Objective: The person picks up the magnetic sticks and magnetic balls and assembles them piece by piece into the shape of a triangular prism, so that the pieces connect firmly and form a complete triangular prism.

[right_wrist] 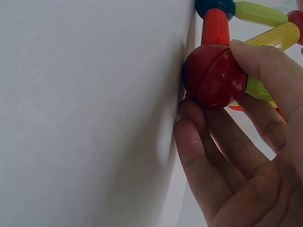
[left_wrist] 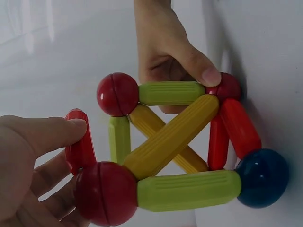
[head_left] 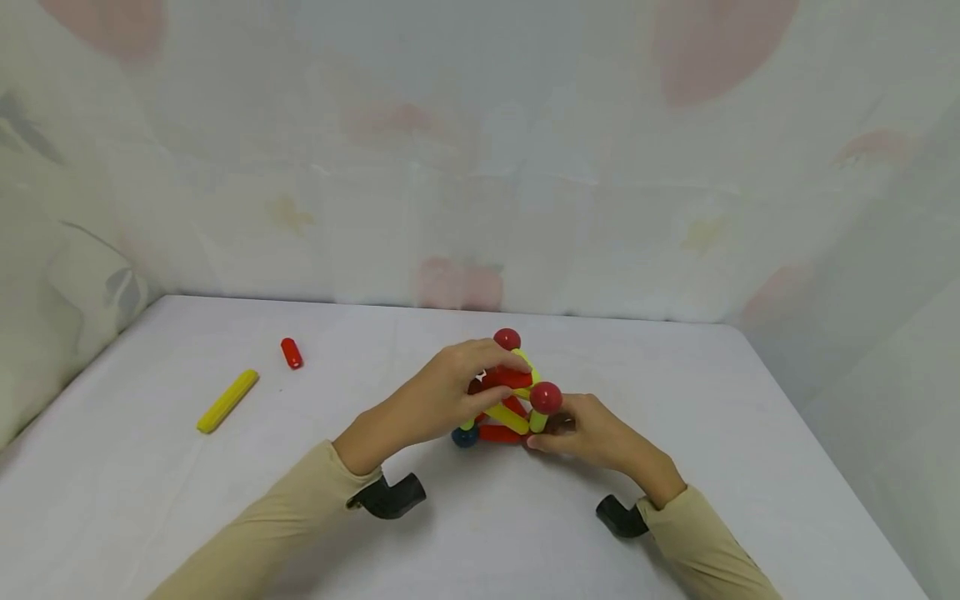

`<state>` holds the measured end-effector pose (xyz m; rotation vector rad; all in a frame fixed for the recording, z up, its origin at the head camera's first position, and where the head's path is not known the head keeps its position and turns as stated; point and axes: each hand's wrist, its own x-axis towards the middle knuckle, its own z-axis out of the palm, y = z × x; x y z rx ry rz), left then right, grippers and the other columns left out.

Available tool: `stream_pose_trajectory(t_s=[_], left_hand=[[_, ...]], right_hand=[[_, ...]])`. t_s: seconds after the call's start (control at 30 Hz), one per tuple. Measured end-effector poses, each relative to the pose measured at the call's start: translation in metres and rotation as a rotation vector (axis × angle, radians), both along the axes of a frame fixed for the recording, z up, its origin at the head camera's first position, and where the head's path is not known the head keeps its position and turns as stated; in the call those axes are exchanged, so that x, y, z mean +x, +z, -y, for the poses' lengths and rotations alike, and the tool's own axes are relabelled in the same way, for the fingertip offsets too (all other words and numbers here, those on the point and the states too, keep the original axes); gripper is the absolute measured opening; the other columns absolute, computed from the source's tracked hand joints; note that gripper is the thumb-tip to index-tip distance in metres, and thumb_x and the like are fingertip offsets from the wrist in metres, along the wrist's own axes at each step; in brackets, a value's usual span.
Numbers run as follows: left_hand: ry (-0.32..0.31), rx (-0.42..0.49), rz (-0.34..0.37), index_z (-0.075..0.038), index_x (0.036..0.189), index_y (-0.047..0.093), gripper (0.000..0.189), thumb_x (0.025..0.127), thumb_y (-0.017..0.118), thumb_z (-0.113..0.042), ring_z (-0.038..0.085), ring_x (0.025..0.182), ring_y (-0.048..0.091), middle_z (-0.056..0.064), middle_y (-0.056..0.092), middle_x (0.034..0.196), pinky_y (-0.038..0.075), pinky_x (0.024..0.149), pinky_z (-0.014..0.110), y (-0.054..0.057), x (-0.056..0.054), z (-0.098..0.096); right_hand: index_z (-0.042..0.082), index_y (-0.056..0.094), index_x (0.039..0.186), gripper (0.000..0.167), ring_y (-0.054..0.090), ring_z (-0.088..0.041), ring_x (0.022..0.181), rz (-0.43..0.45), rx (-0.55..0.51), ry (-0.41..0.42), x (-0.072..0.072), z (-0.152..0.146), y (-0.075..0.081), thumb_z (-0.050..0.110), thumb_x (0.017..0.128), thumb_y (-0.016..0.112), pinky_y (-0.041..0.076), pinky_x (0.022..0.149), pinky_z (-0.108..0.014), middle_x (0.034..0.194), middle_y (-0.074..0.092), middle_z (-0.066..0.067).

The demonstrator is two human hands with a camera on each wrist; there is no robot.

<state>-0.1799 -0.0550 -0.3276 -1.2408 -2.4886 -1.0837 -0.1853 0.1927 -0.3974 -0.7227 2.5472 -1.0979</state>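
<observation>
A frame of magnetic rods and balls stands on the table in front of both hands. My left hand (head_left: pixel 457 379) pinches a red rod (left_wrist: pixel 81 146), whose lower end in the left wrist view meets an upper red ball (left_wrist: pixel 106 194). My right hand (head_left: pixel 600 437) grips a lower red ball (right_wrist: pixel 213 75) at the frame's near right corner, thumb on one side. Green rods (left_wrist: pixel 189 190) form sides, and yellow rods (left_wrist: pixel 173 135) cross diagonally. A blue ball (left_wrist: pixel 262 177) sits at another bottom corner, joined by a red rod (left_wrist: pixel 241 127). My left hand partly covers the frame in the head view.
To the left on the white table (head_left: pixel 480 533) lie a long yellow rod (head_left: pixel 228 402) and a short red rod (head_left: pixel 292 353), apart from each other. A patterned cloth (head_left: pixel 480 167) hangs behind the table's far edge.
</observation>
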Motion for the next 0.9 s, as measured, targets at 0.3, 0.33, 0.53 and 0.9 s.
stream_pose_trajectory(t_s=[0.3,0.33,0.53,0.9], left_hand=[[0.006,-0.023,0.036,-0.011,0.117,0.067,0.030,0.088,0.073,-0.008,0.013,0.090,0.058,0.002,0.069,0.108,0.052,0.073,0.019,-0.007,0.001,-0.001],[0.005,-0.027,0.039,-0.011,0.117,0.067,0.030,0.089,0.073,-0.008,0.013,0.091,0.059,0.003,0.069,0.108,0.053,0.074,0.019,-0.008,0.001,-0.001],[0.007,-0.041,0.052,-0.011,0.118,0.067,0.030,0.089,0.072,-0.007,0.014,0.094,0.061,0.003,0.069,0.110,0.055,0.080,0.021,-0.010,0.000,-0.002],[0.045,-0.082,0.051,-0.013,0.119,0.068,0.031,0.089,0.074,-0.012,0.014,0.098,0.061,0.000,0.070,0.113,0.055,0.084,0.023,-0.014,0.001,0.000]], right_hand=[[0.014,0.067,0.119,0.039,0.066,-0.012,0.092,-0.006,0.001,0.002,0.001,0.001,0.000,0.031,0.086,0.078,0.054,0.086,-0.026,0.105,0.071,0.002],[0.014,0.067,0.118,0.038,0.066,-0.012,0.093,-0.006,0.001,0.002,0.001,0.001,0.000,0.031,0.086,0.078,0.054,0.086,-0.026,0.105,0.071,0.002],[0.015,0.067,0.116,0.036,0.066,-0.012,0.092,-0.005,-0.008,0.005,0.001,0.000,0.001,0.031,0.086,0.078,0.054,0.086,-0.026,0.103,0.071,0.002],[0.014,0.067,0.117,0.036,0.066,-0.012,0.093,0.006,-0.002,0.004,0.000,0.001,0.001,0.030,0.086,0.078,0.054,0.086,-0.026,0.104,0.071,0.003]])
